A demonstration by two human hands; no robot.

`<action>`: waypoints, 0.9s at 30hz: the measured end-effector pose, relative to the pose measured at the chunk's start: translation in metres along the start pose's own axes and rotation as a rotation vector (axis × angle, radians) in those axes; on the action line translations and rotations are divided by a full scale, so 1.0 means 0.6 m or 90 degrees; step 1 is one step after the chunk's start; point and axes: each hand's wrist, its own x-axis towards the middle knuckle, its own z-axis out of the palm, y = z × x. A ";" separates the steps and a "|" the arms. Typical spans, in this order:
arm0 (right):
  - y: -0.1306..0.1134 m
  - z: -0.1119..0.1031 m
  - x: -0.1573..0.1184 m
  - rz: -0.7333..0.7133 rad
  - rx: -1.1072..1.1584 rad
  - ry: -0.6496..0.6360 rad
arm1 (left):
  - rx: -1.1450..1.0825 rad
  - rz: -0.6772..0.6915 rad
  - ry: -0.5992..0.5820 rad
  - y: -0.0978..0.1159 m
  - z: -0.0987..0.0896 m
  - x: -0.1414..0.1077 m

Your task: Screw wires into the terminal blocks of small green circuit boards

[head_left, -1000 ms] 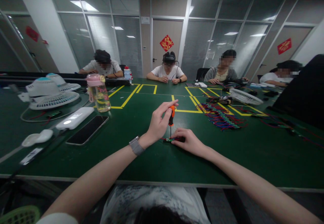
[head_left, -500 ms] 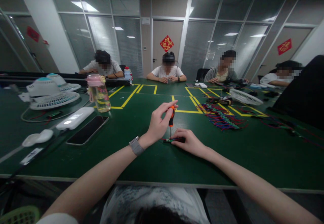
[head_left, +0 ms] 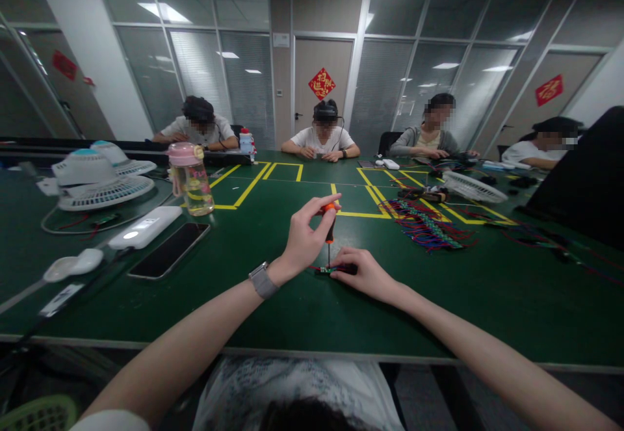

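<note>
My left hand (head_left: 307, 229) is closed around the orange-and-black handle of a screwdriver (head_left: 330, 237), which stands upright with its tip down on a small green circuit board (head_left: 324, 270). A grey watch is on that wrist. My right hand (head_left: 359, 268) pinches the right end of the board, low against the table, with the fingers covering part of it. Red wire shows at the board's left end, and something dark lies under the right fingers.
Several wired circuit boards (head_left: 426, 223) lie in a row to the right. On the left are a phone (head_left: 169, 251), a white power strip (head_left: 145, 228), a drink bottle (head_left: 191, 181) and white fans (head_left: 104, 187). Yellow tape (head_left: 361, 214) marks the green table (head_left: 273, 327). Several people sit opposite.
My left fingers have shifted slightly on the screwdriver handle, and more of its orange top shows. My right hand and the board stay in place.
</note>
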 end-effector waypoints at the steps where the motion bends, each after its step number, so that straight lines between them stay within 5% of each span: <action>1: -0.001 0.000 0.000 0.001 0.000 0.001 | 0.018 0.008 0.010 0.001 0.000 0.000; 6: -0.001 0.000 0.000 0.000 -0.005 0.005 | 0.085 0.033 0.020 0.007 -0.002 0.001; 13: -0.001 0.000 0.000 0.006 -0.005 -0.001 | -0.010 0.009 -0.017 -0.002 0.000 0.000; 20: -0.002 0.001 0.000 0.008 -0.005 0.007 | 0.089 0.038 0.021 0.004 -0.001 0.000; 27: 0.000 0.001 0.000 0.002 -0.004 0.005 | -0.016 0.005 -0.014 0.001 -0.001 0.000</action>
